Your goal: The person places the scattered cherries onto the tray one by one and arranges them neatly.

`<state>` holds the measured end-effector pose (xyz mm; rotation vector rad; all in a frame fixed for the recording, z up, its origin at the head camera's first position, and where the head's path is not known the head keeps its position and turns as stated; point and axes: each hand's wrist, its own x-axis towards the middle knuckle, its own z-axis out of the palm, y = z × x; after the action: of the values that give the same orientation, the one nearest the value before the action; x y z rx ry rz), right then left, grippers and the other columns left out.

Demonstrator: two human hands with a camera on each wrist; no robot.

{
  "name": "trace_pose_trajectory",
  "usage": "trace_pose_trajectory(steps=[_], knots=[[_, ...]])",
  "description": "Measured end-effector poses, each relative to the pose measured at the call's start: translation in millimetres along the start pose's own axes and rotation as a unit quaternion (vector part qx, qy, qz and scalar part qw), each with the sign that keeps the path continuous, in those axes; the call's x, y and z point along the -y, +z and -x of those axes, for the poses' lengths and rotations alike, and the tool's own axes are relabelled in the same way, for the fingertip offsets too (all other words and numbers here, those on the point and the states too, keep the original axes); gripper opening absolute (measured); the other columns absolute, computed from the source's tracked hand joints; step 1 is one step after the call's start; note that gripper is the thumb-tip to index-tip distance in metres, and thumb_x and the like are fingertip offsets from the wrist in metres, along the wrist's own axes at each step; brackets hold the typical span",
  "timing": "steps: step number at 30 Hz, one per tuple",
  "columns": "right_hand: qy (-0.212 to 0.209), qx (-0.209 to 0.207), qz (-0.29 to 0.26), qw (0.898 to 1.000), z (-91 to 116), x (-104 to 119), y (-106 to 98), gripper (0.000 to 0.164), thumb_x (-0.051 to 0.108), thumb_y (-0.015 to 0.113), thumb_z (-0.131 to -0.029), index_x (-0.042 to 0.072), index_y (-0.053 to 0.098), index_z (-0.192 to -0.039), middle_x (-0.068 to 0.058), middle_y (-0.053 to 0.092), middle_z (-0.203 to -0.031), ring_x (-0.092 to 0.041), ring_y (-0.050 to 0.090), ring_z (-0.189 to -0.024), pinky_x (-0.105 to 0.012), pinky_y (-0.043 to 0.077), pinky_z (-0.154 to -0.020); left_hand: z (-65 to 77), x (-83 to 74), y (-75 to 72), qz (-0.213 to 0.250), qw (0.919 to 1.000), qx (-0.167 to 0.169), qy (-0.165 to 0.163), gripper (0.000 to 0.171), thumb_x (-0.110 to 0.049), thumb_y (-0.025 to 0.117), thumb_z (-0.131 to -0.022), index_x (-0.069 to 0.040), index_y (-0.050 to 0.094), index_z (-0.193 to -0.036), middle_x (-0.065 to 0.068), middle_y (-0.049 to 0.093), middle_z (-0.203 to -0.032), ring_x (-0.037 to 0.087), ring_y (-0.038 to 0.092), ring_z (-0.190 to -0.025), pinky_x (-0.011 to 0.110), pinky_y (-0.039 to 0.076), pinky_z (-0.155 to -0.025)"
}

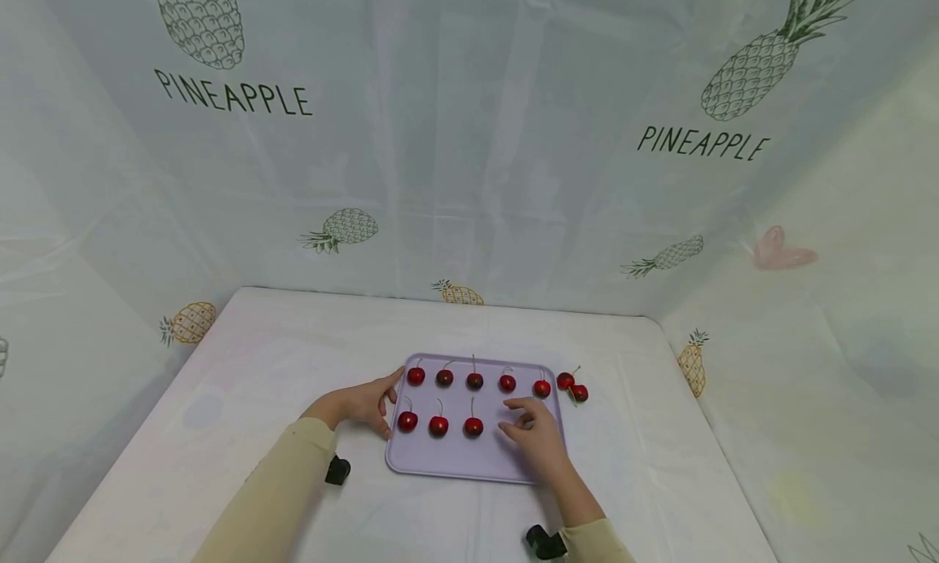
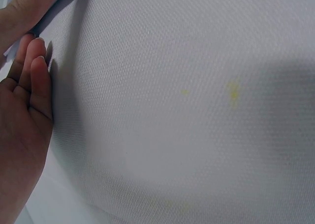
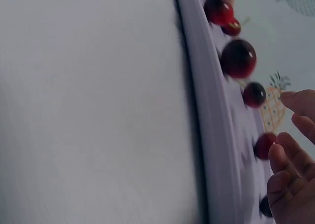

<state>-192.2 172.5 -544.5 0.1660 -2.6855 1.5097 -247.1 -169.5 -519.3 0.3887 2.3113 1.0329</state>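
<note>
Apparently, I fill the second row: eight round, glossy cherries (image 1: 473, 427) lie on the smooth tray (image 1: 455, 463). My right hand (image 1: 540, 439), at four o'clock, is half spread and seems empty; my left hand (image 1: 359, 402) loosely touches its nine-o'clock side. Next probably calls for gently pinching the thin-stemmed pair (image 1: 579, 393) outside, at two o'clock.

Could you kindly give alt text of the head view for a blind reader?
A person's right hand, apparently empty, hovers over a lilac tray of eight cherries, five in the far row, three in the near; the left hand touches its left edge. Two more cherries lie just right of the tray.
</note>
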Motion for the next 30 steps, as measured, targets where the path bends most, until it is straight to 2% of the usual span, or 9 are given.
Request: trace_pose_trajectory(steps=[5, 11, 17, 22, 30], knots=[[0.021, -0.03, -0.002, 0.999, -3, -8, -23, 0.034, 0.006, 0.081, -0.078, 0.005, 0.07, -0.11, -0.01, 0.062, -0.104, -0.019, 0.055, -0.08, -0.025, 0.045, -0.064, -1.3, 1.4, 0.5, -0.001, 1.0, 0.0, -0.003, 0.12, -0.001, 0.089, -0.065, -0.005, 0.011, -0.156, 0.004, 0.047, -0.102, 0.018, 0.048, -0.077, 0.03, 0.039, -0.07], [0.035, -0.057, 0.024, 0.997, -6, -20, -52, 0.036, 0.005, 0.079, -0.079, 0.003, 0.068, -0.113, -0.012, 0.061, -0.109, -0.022, 0.056, -0.085, -0.026, 0.045, -0.063, -2.5, 4.5, 1.5, -0.003, 1.0, -0.003, -0.003, 0.12, -0.001, 0.09, -0.065, -0.006, 0.012, -0.156, 0.004, 0.047, -0.102, 0.018, 0.048, -0.077, 0.03, 0.039, -0.071], [0.03, -0.078, 0.05, 0.995, -11, -32, -76, 0.036, 0.002, 0.078, -0.08, -0.001, 0.066, -0.115, -0.015, 0.06, -0.111, -0.025, 0.057, -0.084, -0.025, 0.045, -0.063, -2.3, 5.4, 1.6, -0.005, 1.0, -0.003, 0.002, 0.12, -0.001, 0.09, -0.064, -0.004, 0.011, -0.156, 0.004, 0.046, -0.102, 0.018, 0.048, -0.077, 0.031, 0.04, -0.071], [0.051, -0.096, 0.062, 0.992, -18, -43, -88, 0.035, 0.003, 0.076, -0.082, 0.0, 0.066, -0.116, -0.016, 0.059, -0.114, -0.026, 0.058, -0.087, -0.024, 0.045, -0.062, -3.1, 5.3, 1.8, -0.001, 1.0, -0.006, 0.002, 0.12, 0.0, 0.089, -0.064, -0.005, 0.012, -0.156, 0.004, 0.046, -0.102, 0.018, 0.048, -0.078, 0.032, 0.039, -0.071], [0.079, -0.101, 0.064, 0.99, -29, -54, -95, 0.035, 0.006, 0.076, -0.083, -0.001, 0.067, -0.116, -0.018, 0.055, -0.117, -0.027, 0.058, -0.087, -0.024, 0.044, -0.059, -5.0, 7.0, 2.2, -0.001, 1.0, -0.004, 0.003, 0.121, 0.0, 0.089, -0.064, -0.004, 0.01, -0.156, 0.003, 0.046, -0.102, 0.017, 0.048, -0.077, 0.03, 0.04, -0.07]])
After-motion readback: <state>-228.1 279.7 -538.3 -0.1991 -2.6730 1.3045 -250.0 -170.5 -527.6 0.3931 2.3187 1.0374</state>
